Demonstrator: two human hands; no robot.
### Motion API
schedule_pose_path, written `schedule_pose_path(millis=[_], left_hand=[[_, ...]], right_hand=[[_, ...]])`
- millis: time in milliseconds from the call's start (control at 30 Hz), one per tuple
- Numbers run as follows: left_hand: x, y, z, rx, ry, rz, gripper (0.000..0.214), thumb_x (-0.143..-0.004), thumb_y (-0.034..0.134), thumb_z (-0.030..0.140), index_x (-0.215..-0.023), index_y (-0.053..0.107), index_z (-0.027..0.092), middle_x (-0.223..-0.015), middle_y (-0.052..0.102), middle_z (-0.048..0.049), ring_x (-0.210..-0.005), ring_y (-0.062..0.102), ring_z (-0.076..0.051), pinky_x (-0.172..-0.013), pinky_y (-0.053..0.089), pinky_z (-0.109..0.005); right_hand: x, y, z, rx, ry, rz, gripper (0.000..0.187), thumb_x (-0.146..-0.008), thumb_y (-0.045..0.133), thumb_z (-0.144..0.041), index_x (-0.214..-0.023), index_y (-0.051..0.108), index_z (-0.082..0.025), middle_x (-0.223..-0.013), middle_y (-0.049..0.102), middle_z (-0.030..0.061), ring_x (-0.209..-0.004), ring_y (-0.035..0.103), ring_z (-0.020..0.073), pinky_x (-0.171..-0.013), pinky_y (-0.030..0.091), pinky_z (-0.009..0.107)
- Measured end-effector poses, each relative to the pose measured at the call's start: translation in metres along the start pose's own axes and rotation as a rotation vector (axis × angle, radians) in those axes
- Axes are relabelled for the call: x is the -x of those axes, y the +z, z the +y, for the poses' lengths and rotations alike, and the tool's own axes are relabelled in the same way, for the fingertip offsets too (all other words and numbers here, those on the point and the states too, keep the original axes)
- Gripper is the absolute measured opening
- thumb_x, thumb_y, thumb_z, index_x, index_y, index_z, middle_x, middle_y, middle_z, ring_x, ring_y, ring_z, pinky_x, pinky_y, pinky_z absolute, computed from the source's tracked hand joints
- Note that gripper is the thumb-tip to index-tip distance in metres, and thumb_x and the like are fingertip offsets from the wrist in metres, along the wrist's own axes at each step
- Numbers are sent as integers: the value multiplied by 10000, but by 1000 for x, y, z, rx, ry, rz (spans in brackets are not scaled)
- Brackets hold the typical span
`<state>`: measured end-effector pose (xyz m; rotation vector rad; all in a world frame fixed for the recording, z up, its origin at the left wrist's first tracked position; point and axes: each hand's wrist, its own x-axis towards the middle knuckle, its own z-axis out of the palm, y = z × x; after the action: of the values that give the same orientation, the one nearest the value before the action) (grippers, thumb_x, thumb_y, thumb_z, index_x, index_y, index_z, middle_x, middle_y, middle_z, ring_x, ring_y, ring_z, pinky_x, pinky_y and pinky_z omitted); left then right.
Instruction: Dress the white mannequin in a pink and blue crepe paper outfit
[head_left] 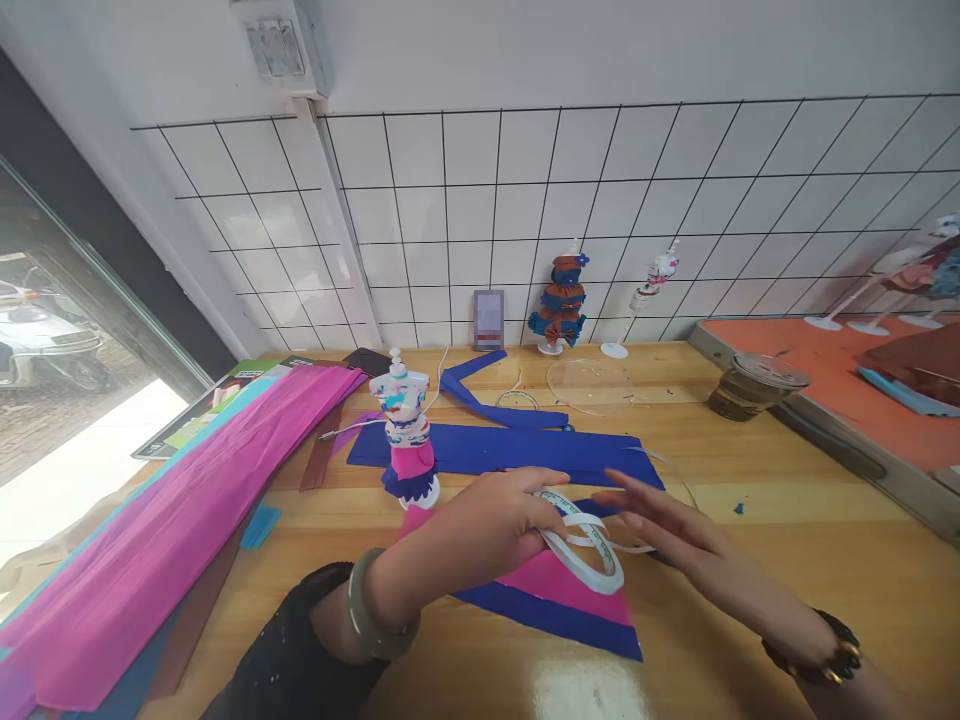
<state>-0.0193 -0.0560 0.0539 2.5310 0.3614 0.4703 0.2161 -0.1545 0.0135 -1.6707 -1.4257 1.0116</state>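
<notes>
My left hand [517, 505] is closed around the edge of a roll of white double-sided tape [604, 578], held tilted above the table. A loose white strip curls through the roll and runs toward my right hand [686, 530]. That hand hovers just right of the roll, fingers stretched and apart; whether the strip touches it I cannot tell. Below the roll lies pink crepe paper [570, 590] edged by a dark blue band [555, 625], partly hidden by my hands. Behind, a blue paper strip [487, 450] lies flat. A small dress form [405, 425] in pink and blue paper stands left of it.
Long pink paper sheets [225, 480] are piled at the left. Farther back are a blue folded strip [495, 405], a clear round plate [592, 387], a phone-like panel [489, 320] and a dressed form [562, 305]. A lidded cup [754, 388] stands at right.
</notes>
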Motion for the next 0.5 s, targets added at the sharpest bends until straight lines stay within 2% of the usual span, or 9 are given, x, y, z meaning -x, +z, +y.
schedule_pose_path(millis=[67, 167, 267, 300, 367, 400, 433, 500], left_hand=[[0, 0, -1, -6, -18, 18, 279, -840, 485, 151, -999, 684, 265, -1289, 540, -67, -1185, 508, -180, -960, 419, -303], [0, 1, -3, 36, -62, 142, 225, -793, 540, 139, -894, 708, 249, -1223, 586, -48, -1081, 578, -167, -904, 458, -277], [-2, -1, -5, 107, -109, 339, 156, -755, 586, 128, -803, 710, 209, -1091, 647, -57, -990, 617, -161, -848, 489, -260], [-3, -2, -6, 126, -123, 399, 134, -747, 600, 130, -786, 707, 201, -1046, 663, -63, -974, 624, -165, -836, 496, -265], [-5, -3, -7, 154, -146, 485, 110, -733, 623, 136, -775, 702, 201, -986, 683, -63, -955, 632, -174, -818, 505, -282], [-5, -3, -8, 162, -154, 510, 112, -728, 628, 134, -774, 700, 207, -970, 689, -57, -951, 634, -176, -816, 507, -288], [-5, -3, -8, 168, -158, 524, 119, -726, 630, 131, -777, 699, 212, -961, 693, -51, -951, 635, -176, -817, 506, -292], [-5, -3, -9, 172, -169, 534, 142, -716, 630, 111, -780, 702, 215, -959, 695, -48, -954, 635, -175, -820, 504, -289]], right_hand=[[-4, 4, -2, -42, 23, -165, 549, -862, 481, -477, -1362, 404, -262, -1289, 560, 79, -1186, 512, 220, -981, 424, 385], [-8, 9, -4, -7, -110, -289, 545, -845, 531, -449, -1339, 443, -236, -1260, 578, 91, -1183, 512, 225, -968, 431, 381], [-11, 3, -2, 170, -271, -312, 318, -872, 506, -395, -1108, 630, -224, -1014, 692, 59, -922, 654, 197, -781, 540, 326], [-13, -3, -1, 258, -313, -286, 270, -885, 483, -378, -999, 672, -221, -876, 712, 31, -783, 674, 172, -679, 557, 284], [-19, -21, 1, 428, -389, -177, 292, -898, 455, -353, -826, 701, -213, -654, 685, -13, -542, 635, 121, -494, 521, 204], [-24, -34, 2, 515, -449, -55, 307, -887, 466, -357, -762, 705, -211, -586, 664, -27, -447, 591, 98, -419, 479, 173], [-31, -48, 2, 544, -466, 27, 348, -887, 452, -352, -703, 704, -198, -605, 675, -16, -400, 560, 81, -382, 447, 161], [-49, -80, 1, 576, -488, 193, 433, -862, 468, -374, -538, 657, -158, -599, 676, 13, -428, 579, 85, -403, 438, 156]])
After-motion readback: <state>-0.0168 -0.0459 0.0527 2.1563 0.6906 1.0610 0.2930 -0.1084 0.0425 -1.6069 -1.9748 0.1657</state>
